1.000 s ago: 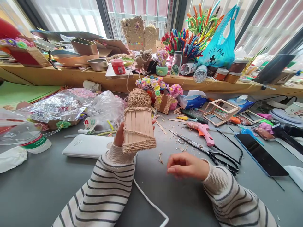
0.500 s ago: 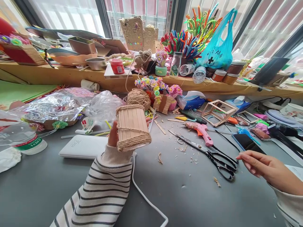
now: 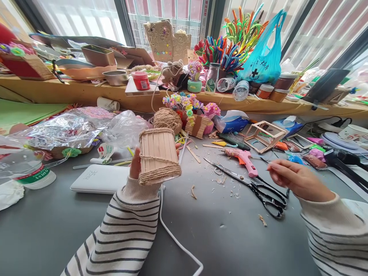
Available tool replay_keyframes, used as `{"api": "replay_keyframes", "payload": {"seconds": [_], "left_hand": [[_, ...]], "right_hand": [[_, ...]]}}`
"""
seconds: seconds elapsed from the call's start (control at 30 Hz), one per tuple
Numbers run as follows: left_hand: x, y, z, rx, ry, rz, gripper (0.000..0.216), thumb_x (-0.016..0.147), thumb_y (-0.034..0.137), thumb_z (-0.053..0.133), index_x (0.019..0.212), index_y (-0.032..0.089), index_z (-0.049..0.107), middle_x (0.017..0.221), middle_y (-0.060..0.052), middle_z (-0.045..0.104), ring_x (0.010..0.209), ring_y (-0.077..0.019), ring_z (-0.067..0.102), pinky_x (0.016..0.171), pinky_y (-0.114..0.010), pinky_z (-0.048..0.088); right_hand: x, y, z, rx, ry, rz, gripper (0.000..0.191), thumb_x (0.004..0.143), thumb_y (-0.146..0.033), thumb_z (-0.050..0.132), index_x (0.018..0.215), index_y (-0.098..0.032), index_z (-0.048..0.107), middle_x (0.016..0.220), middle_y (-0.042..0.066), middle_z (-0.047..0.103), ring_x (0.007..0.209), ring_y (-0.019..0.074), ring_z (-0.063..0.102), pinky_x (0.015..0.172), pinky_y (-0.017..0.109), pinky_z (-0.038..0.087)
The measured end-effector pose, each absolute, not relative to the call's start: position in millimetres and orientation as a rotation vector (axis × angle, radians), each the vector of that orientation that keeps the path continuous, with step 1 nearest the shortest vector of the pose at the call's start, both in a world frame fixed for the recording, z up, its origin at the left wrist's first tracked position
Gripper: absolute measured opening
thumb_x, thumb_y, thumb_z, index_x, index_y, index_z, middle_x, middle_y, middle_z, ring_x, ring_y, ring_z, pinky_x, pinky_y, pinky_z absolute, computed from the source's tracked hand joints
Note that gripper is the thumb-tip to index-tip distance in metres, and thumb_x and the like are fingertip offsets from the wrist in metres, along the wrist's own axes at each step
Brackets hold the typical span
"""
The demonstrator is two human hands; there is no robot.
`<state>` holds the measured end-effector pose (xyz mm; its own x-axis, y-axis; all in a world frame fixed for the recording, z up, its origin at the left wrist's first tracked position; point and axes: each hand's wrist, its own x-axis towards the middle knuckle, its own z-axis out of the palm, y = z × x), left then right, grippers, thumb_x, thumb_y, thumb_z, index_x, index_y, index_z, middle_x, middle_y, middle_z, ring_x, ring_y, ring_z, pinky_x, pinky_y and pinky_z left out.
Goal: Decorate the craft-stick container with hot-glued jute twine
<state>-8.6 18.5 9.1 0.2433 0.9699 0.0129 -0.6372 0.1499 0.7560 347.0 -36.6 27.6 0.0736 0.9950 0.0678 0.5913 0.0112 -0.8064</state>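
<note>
My left hand (image 3: 135, 165) is wrapped round a craft-stick container (image 3: 160, 149), holding it up over the table. Upright wooden sticks cover its side. Jute twine runs round its top and slants across the middle, and several turns lie at its bottom edge. My right hand (image 3: 300, 181) hovers right of the container with thumb and fingers pinched together; I cannot make out anything between them. Below and left of it lie black-handled scissors (image 3: 244, 183), partly open. A pink glue gun (image 3: 243, 159) rests just behind the scissors. Behind the container sits a ball of twine (image 3: 167, 119).
A white power bank (image 3: 94, 179) and a white cable (image 3: 175, 235) lie near my left arm. Bits of twine (image 3: 193, 191) are scattered mid-table. Farther back stand a wooden stick frame (image 3: 266, 136) and tissue packs (image 3: 232, 122). A crowded ledge (image 3: 115, 92) runs behind.
My right hand has moved left and slightly up, from beside the phone to above the scissors' handles. My left hand and the container have hardly moved.
</note>
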Motion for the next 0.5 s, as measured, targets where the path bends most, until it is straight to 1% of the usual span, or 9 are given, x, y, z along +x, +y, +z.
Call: {"api": "replay_keyframes", "payload": {"seconds": [0.03,0.07,0.13,0.17,0.23,0.3,0.33,0.4,0.5], "left_hand": [[-9,19,8,0.731,0.554,1.242,0.082,0.059,0.073,0.045,0.112,0.011,0.053,0.114,-0.019,0.057,0.127,-0.0332,0.031,0.098,-0.044,0.034],[-9,19,8,0.728,0.55,1.242,0.083,0.058,0.073,0.045,0.113,0.011,0.052,0.114,-0.019,0.057,0.127,-0.033,0.031,0.098,-0.044,0.035],[-9,18,7,0.729,0.531,1.234,0.084,0.058,0.073,0.047,0.114,0.011,0.052,0.113,-0.019,0.058,0.123,-0.0325,0.037,0.096,-0.042,0.037],[-8,18,7,0.733,0.513,1.232,0.083,0.058,0.072,0.048,0.114,0.012,0.053,0.112,-0.018,0.059,0.119,-0.0319,0.042,0.093,-0.04,0.04],[-8,16,7,0.746,0.468,1.209,0.078,0.061,0.07,0.047,0.114,0.013,0.054,0.112,-0.016,0.06,0.109,-0.0293,0.053,0.086,-0.037,0.046],[-9,16,4,0.763,0.43,1.147,0.073,0.063,0.068,0.048,0.112,0.015,0.056,0.115,-0.014,0.06,0.099,-0.0264,0.059,0.079,-0.034,0.05],[-10,16,2,0.776,0.421,1.096,0.072,0.063,0.067,0.05,0.113,0.015,0.057,0.116,-0.012,0.059,0.096,-0.0259,0.061,0.078,-0.034,0.051],[-13,19,-6,0.813,0.417,0.947,0.072,0.06,0.064,0.057,0.114,0.017,0.056,0.119,-0.011,0.058,0.098,-0.0276,0.06,0.08,-0.037,0.05],[-16,23,-23,0.879,0.383,0.723,0.064,0.063,0.056,0.061,0.116,0.019,0.056,0.117,-0.01,0.059,0.109,-0.0316,0.054,0.086,-0.042,0.047]], "right_hand": [[334,-29,28,-1.659,-1.627,0.657,0.033,0.072,-0.053,0.052,0.073,-0.022,0.064,0.074,0.009,0.06,0.064,0.0204,0.055,0.056,0.039,0.046],[321,-21,28,-1.653,-1.623,0.578,0.029,0.068,-0.049,0.058,0.073,-0.022,0.064,0.093,0.012,0.06,0.084,0.0269,0.055,0.068,0.044,0.045],[295,-8,25,-1.611,-1.579,0.289,0.022,0.072,-0.04,0.057,0.081,-0.022,0.065,0.122,0.013,0.05,0.116,0.0343,0.037,0.09,0.053,0.034],[281,-3,22,-1.561,-1.576,0.232,0.021,0.072,-0.038,0.058,0.082,-0.022,0.066,0.127,0.012,0.046,0.123,0.0352,0.028,0.096,0.055,0.026],[253,4,16,-1.397,-1.491,0.556,0.018,0.07,-0.038,0.061,0.076,-0.021,0.066,0.117,0.011,0.053,0.12,0.0325,0.034,0.102,0.053,0.021],[225,10,9,-1.343,-1.491,0.794,0.025,0.072,-0.045,0.057,0.068,-0.022,0.065,0.09,0.01,0.064,0.101,0.0282,0.052,0.094,0.05,0.036],[212,14,5,-1.314,-1.484,0.913,0.03,0.075,-0.048,0.053,0.069,-0.021,0.065,0.083,0.009,0.066,0.091,0.025,0.058,0.086,0.046,0.043],[192,24,-1,-1.234,-1.421,1.15,0.04,0.08,-0.052,0.042,0.075,-0.019,0.064,0.08,0.009,0.068,0.078,0.0201,0.063,0.07,0.038,0.052],[179,39,-4,-1.094,-1.248,1.356,0.042,0.085,-0.05,0.034,0.081,-0.017,0.06,0.088,0.01,0.068,0.082,0.0163,0.064,0.071,0.033,0.053]]}}
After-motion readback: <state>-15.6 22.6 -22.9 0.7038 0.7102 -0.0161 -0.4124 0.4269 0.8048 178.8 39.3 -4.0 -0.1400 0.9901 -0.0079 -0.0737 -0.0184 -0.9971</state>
